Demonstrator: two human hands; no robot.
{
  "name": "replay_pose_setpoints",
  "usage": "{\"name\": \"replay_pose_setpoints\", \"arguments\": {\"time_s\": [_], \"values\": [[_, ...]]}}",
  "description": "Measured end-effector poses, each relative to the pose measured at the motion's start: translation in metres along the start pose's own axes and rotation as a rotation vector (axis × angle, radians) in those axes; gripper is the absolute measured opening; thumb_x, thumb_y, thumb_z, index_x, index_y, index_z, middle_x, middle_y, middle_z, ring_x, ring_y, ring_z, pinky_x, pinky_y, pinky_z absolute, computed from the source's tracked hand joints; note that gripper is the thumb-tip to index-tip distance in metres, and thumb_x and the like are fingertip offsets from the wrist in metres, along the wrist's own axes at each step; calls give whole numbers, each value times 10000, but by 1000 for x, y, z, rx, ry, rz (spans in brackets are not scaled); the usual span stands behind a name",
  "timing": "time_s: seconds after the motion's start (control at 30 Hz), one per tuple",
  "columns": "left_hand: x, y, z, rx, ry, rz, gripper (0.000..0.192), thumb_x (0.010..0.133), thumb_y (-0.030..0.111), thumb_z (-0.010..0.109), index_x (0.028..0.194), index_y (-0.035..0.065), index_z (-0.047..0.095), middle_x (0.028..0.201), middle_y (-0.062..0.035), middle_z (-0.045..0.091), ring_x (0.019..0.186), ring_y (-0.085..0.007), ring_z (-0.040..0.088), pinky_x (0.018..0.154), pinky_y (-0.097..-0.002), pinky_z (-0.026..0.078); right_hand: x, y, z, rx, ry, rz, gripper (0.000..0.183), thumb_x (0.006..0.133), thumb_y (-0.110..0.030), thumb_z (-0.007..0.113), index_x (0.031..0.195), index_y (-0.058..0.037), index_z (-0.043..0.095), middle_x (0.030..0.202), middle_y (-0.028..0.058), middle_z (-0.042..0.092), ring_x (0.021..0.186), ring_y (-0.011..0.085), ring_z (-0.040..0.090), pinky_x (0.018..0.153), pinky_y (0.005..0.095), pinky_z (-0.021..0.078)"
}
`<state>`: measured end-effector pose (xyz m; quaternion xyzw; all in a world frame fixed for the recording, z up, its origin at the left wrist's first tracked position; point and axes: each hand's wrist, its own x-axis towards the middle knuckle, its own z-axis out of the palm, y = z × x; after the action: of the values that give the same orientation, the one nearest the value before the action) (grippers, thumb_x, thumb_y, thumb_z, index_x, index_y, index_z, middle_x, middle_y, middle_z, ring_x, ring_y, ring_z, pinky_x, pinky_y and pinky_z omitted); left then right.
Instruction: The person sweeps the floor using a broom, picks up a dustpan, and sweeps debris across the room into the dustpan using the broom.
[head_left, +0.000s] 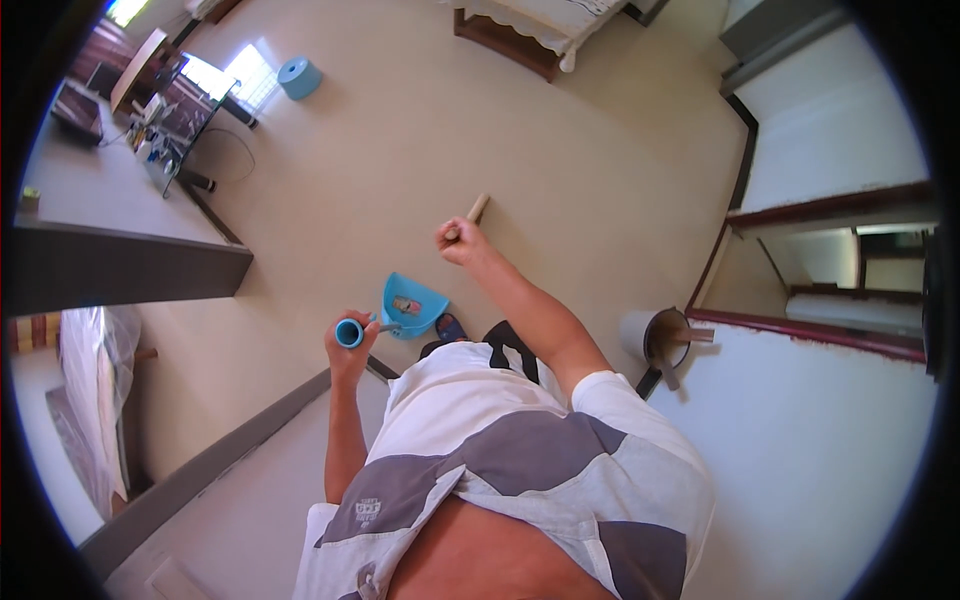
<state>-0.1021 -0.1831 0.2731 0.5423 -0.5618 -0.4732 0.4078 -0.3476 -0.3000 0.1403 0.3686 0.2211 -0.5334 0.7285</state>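
My left hand (351, 352) is wrapped around the hollow top of the blue handle (349, 333) of a long-handled dustpan. Below it, the blue plastic dustpan (429, 294) is at floor level just in front of my feet. A small multicoloured patch (406, 305) shows inside the pan; whether it is a sticker or loose litter I cannot tell. My right hand (459, 241), farther forward, grips a light tan stick (478, 206), apparently wooden. One end pokes out of my fist and the other slants forward over the floor. No bristles show on it.
A blue round stool (299, 78) stands on the tan floor. At right, a grey bucket (637, 336) with wooden pieces stands against the wall by a doorway. A grey partition edge (135, 266) juts in at left, near a cluttered glass table (184, 112). A cloth-covered table (525, 22) is ahead.
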Motion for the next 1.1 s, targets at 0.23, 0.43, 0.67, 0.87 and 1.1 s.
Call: {"name": "replay_pose_setpoints", "arguments": {"time_s": [0.23,0.43,0.67,0.87,1.1], "values": [[16,-12,-3,-44,93,31,151,699,80,663,656,46,522,622,-24,506,653,-133,524,691,-282,449,-52,-85,29,-76,20,378,60,731,-1,414,694,-43,393,487,-2,384,428,85,424,364,199,375],[35,-9,14,-67,149,69,155,687,55,656,642,40,509,607,-24,494,622,-119,491,715,-289,446,-41,-131,70,-698,170,539,47,772,-40,412,733,-48,387,527,-28,404,425,49,412,344,187,345],[43,6,45,40,212,-87,123,682,38,636,655,39,516,643,-22,515,628,-109,485,628,-253,409,44,-130,95,-1863,274,126,135,781,-82,456,666,-74,387,517,1,396,382,79,385,314,213,279],[52,15,60,-53,178,-198,79,708,42,612,692,33,535,715,-39,559,702,-117,516,662,-252,414,84,-167,71,-2070,365,13,169,790,-163,428,659,-63,391,448,42,349,320,133,342,288,264,226],[54,14,64,-89,371,-243,44,723,23,589,748,20,554,782,-48,585,776,-125,541,723,-260,424,-18,-232,7,-2245,464,199,152,765,-185,425,653,-91,383,420,38,328,306,145,332,275,287,238]]}}
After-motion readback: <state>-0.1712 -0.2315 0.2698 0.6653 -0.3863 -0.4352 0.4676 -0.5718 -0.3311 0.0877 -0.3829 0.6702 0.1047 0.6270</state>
